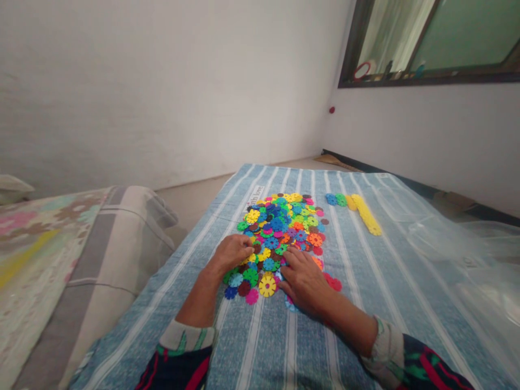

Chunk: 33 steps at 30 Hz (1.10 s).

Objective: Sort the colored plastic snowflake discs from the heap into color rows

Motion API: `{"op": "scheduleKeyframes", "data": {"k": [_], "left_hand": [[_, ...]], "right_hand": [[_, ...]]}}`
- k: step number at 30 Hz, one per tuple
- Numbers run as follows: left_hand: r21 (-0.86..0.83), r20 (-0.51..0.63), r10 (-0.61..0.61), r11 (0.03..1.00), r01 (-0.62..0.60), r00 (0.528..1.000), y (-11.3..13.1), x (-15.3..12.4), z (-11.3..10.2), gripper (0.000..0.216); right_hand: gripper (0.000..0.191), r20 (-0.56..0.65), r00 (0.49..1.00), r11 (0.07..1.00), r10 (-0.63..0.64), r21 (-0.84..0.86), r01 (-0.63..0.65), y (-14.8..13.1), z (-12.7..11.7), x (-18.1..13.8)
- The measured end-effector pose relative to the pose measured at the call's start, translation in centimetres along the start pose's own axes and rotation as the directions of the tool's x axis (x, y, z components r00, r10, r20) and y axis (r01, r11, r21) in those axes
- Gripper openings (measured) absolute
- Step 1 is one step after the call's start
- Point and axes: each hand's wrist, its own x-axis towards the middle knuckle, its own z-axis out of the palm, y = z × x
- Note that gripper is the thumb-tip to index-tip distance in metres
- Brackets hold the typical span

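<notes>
A heap of plastic snowflake discs (pixel 276 225) in many colours, round with notched rims, lies on a blue striped cloth (pixel 260 346). At the heap's left side is my left hand (pixel 232 254), thumb and fingers pinched together at a brown snowflake disc (pixel 257 247). My right hand (pixel 303 277) rests palm down over the near right part of the heap, fingers apart and touching discs; what lies beneath it is hidden. Between the hands, near the front, is a larger-looking yellow disc (pixel 267 285).
Right of the heap, blue, green and yellow discs form a bent row (pixel 363 211). Clear plastic containers (pixel 467 254) stand along the table's right side. A cloth-covered seat or bed (pixel 117 233) is at left, with a wall (pixel 182 92) behind and a window (pixel 439 38) upper right.
</notes>
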Motion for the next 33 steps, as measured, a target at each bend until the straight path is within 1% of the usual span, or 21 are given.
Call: {"op": "scheduleKeyframes", "data": {"k": [5,8,12,15,18,23,29,31,33], "left_hand": [[-0.021,0.007,-0.009,1.000,0.009,1.000,0.0,0.0,0.0,0.019],[-0.036,-0.002,-0.008,0.999,0.008,1.000,0.2,-0.1,0.0,0.019],[-0.020,0.014,-0.026,0.999,0.026,1.000,0.4,-0.2,-0.1,0.019],[-0.018,0.025,-0.050,0.999,0.051,0.998,0.7,-0.3,-0.2,0.018],[-0.009,0.032,-0.051,0.999,0.052,0.998,0.8,-0.3,-0.3,0.019],[0.001,0.022,-0.048,0.999,0.048,0.999,0.7,-0.2,-0.4,0.022],[-0.015,0.016,-0.027,1.000,0.027,1.000,0.5,0.2,-0.7,0.023],[-0.025,-0.004,-0.037,0.999,0.037,0.999,0.4,0.3,-0.7,0.024],[-0.029,-0.003,-0.043,0.999,0.042,0.999,0.3,0.3,-0.8,0.025]], "right_hand": [[0.020,-0.020,0.999,0.999,-0.038,0.015,0.038,-1.0,0.0,0.1],[0.020,-0.001,0.998,0.998,-0.066,0.018,0.066,-1.4,-0.1,0.1],[0.017,0.029,0.993,0.992,-0.110,0.057,0.109,-1.4,-0.3,0.1],[0.016,0.006,0.994,0.992,-0.109,0.067,0.108,-1.0,-0.1,0.4],[0.020,-0.022,0.994,0.993,-0.105,0.051,0.106,-0.8,0.4,1.0],[0.022,0.019,0.994,0.993,-0.110,-0.048,0.111,-1.1,0.9,2.3],[0.027,0.038,0.993,0.986,-0.109,-0.127,0.113,-1.2,0.0,2.9],[0.026,0.034,0.993,0.986,-0.111,-0.122,0.114,-1.3,-0.5,2.9],[0.024,0.019,0.992,0.989,-0.123,-0.079,0.124,-1.4,-0.9,2.9]]}}
